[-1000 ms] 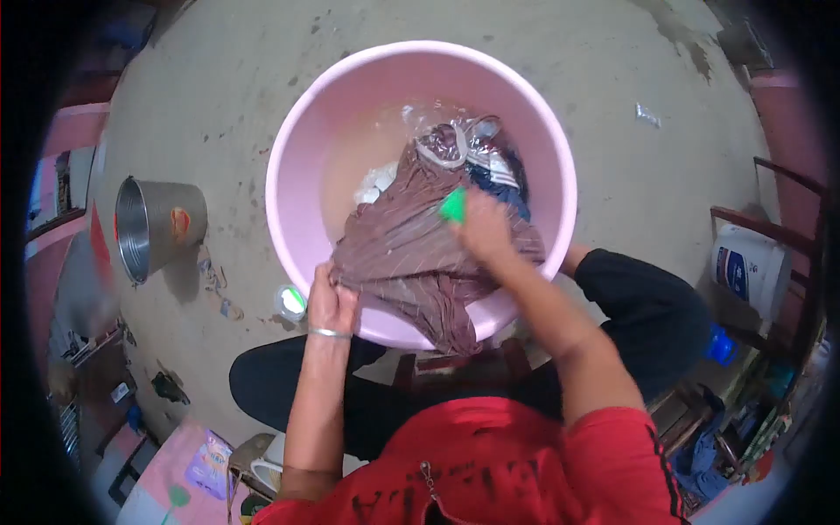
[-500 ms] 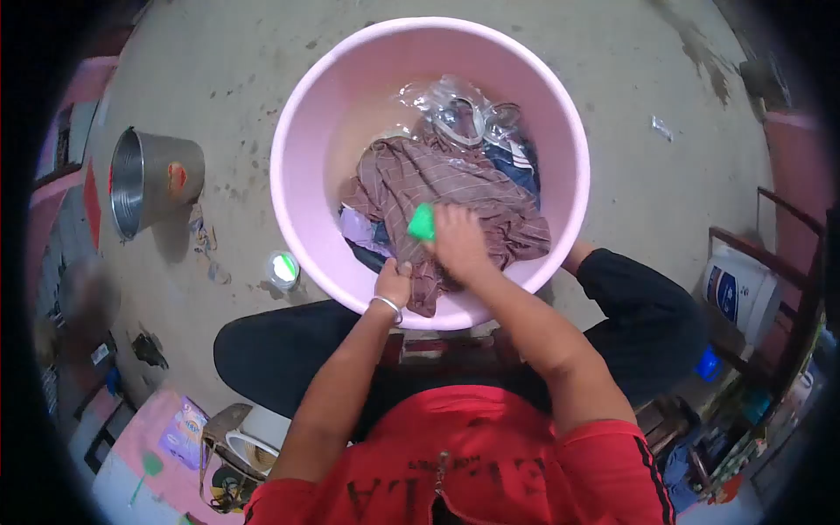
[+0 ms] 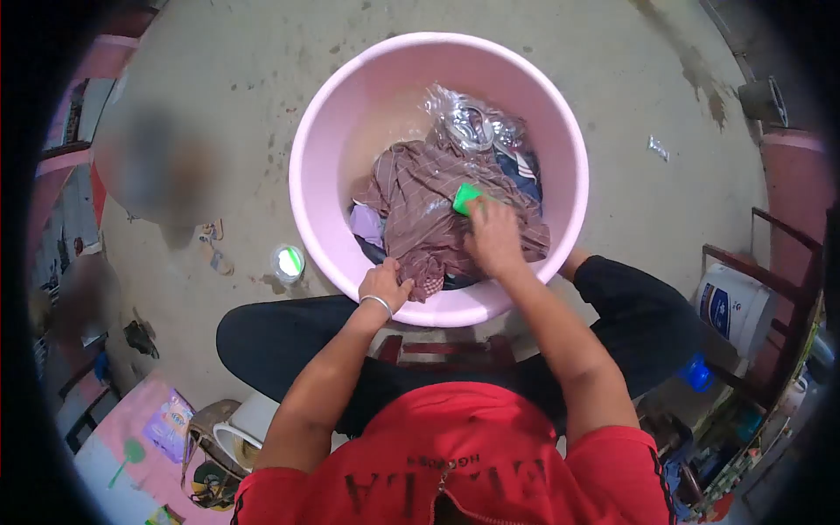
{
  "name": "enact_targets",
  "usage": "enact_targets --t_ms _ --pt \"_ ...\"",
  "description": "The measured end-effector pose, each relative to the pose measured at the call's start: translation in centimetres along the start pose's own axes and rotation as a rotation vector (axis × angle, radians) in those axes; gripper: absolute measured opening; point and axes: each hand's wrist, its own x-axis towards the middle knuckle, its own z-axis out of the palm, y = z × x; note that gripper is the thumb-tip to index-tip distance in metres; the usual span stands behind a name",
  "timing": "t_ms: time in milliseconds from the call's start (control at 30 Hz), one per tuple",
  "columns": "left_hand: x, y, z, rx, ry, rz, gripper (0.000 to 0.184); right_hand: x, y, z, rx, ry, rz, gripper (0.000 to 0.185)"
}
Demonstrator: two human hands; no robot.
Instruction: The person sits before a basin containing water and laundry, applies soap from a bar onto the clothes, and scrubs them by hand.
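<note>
In the round pink plastic tub [image 3: 298, 175] lies a brown striped cloth garment [image 3: 416, 206]; right hand [image 3: 495, 234], fingers closed on a small bright-green block [image 3: 465, 198], seems to be rubbing it; left hand [image 3: 383, 287], at the tub's near-left rim, grips the garment's edge; another stroke would call for cloth held taut.

The person wears a red short-sleeved shirt [image 3: 490, 437] with dark lettering across the chest, partly cut off from view, and a zipper [image 3: 443, 481] with a hanging pull at the bottom centre of the frame. Dark stripes [image 3: 658, 477] run along the sleeve at the lower right, with similar dark trim on the sleeve at the lower left. Also noted: plain black trousers [image 3: 280, 341] and a narrow silver-coloured bangle [image 3: 377, 302] on the left wrist.
</note>
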Motion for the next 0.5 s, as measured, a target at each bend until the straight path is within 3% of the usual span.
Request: enact_targets --t_ms 67,167,233,267,333,367,400,500 --pt "0.2 1.2 -0.8 0.068 -0.050 -0.028 0.037 -1.1 -1.7 1.1 0.050 -0.211 -0.099 0.041" --pt "-0.1 1.4 -1.4 0.124 -0.073 0.004 0.031 -1.5 -2.4 2.7 0.018 -0.121 -0.173 0.034" --pt "-1.4 1.3 -2.3 0.059 0.331 0.240 0.020 -1.3 -2.0 2.9 0.052 -0.282 -0.114 0.026" --pt "-1.7 0.6 -2.8 0.068 0.330 0.234 0.020 -1.3 -1.8 2.8 0.063 -0.280 -0.116 0.026" --pt "-2.1 -0.6 -3.9 -0.930 0.014 -0.008 0.010 -1.5 -0.8 2.0 0.295 -0.381 -0.069 0.020" --pt "-3.1 -0.1 -4.8 -1.181 -0.019 -0.021 0.008 -1.7 -0.4 0.8 0.292 -0.434 -0.049 0.018" --pt "-3.4 -0.5 -5.0 -1.184 -0.015 -0.020 0.008 -1.9 0.2 -0.1 0.290 -0.433 -0.053 0.018" --pt "-5.3 -0.5 -5.7 -0.634 -0.074 0.321 0.014 -2.9 3.3 -0.8 0.438 -0.813 -0.096 0.024"
